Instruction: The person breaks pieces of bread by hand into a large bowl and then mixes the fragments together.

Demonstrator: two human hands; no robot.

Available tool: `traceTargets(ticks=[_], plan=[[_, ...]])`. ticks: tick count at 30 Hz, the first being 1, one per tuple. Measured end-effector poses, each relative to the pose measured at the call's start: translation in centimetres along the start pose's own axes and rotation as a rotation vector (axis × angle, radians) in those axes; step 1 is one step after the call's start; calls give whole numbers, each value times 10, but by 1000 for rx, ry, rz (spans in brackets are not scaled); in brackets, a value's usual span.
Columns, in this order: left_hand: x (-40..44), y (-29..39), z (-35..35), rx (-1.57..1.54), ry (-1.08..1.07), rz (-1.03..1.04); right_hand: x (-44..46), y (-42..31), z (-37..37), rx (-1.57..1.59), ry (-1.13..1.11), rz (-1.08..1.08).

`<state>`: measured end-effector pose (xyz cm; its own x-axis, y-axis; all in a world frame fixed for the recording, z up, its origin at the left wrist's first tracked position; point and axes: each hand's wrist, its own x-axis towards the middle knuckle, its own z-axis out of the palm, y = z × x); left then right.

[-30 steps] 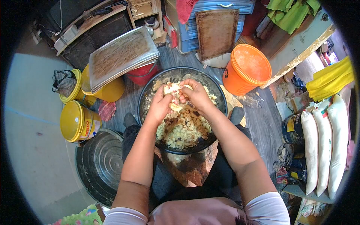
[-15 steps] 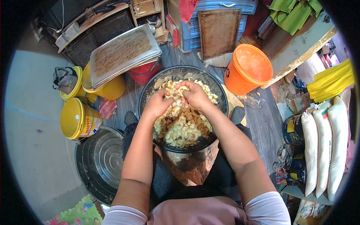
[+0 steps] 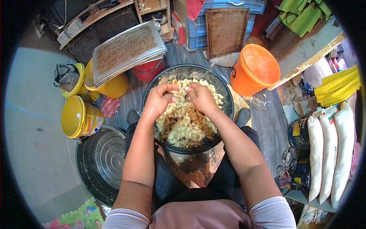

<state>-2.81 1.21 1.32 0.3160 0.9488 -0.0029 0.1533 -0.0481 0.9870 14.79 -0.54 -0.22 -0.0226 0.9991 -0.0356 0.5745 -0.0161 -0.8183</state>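
A wide black basin point(image 3: 227, 82) is set between my knees, holding many broken pale cream pieces point(image 3: 187, 137) that look like bread or biscuit. Browner pieces point(image 3: 190, 113) lie in the middle of the heap. Over its far part is my left hand point(image 3: 159, 101), thumb and fingers apart, with nothing visible in them. My right hand point(image 3: 201, 98) faces it across a small gap, fingers bent downward and parted. Nothing shows clearly between its fingertips, though its palm side is hidden.
An orange bucket point(image 3: 251, 72) stands right of the basin. On the left, stacked metal trays point(image 3: 127, 51) rest over yellow and red buckets. A lidded yellow bucket point(image 3: 78, 117) and a large black tub point(image 3: 101, 164) are nearer. Filled white sacks point(image 3: 328, 152) stand at right.
My hands, close together over the basin before, have drawn slightly apart, and their fingers have loosened. The view has shifted a little.
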Motion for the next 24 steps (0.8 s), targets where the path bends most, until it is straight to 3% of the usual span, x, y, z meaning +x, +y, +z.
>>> traceTargets(ticks=[7,10,12,15,17,24], plan=[[-2,13,4,-102,-27,-105,-2,7,-1,35,-143,66],[-2,13,6,-104,11,-105,-9,6,-5,-139,-195,-88],[-1,14,6,-97,32,-111,-14,-1,-10,-63,-87,-314],[0,11,6,-155,85,-113,-21,-21,-18,141,-34,-317],[1,6,8,-476,62,-147,-20,-21,-16,129,30,-384],[1,0,22,-709,96,-274,-19,-17,-16,-28,183,-476]])
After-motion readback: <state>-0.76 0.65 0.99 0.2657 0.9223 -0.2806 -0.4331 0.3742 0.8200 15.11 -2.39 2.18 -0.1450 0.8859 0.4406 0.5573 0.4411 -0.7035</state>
